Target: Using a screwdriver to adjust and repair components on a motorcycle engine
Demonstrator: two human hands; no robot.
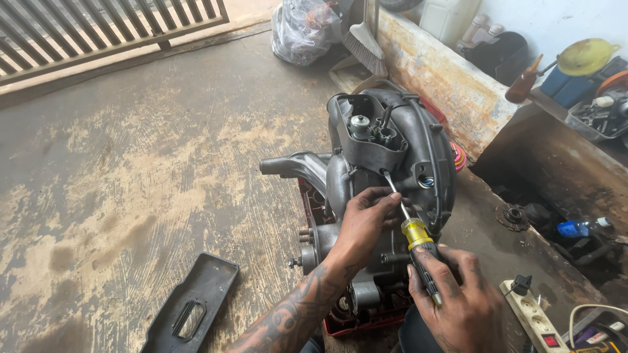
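Observation:
A grey engine block (383, 140) stands upright on a red crate (340, 323) on the concrete floor. My right hand (458, 301) grips the yellow and black handle of a screwdriver (418, 245). The metal shaft runs up and left, and its tip meets the engine's side cover. My left hand (363, 222) rests on the engine and pinches the shaft near the tip with its fingers.
A black plastic cover (193, 307) lies on the floor at lower left. A white power strip (533, 314) sits at lower right. A pit with a blue bottle (579, 227) opens on the right. A metal gate (98, 29), a plastic bag (304, 29) and a broom (366, 39) lie beyond.

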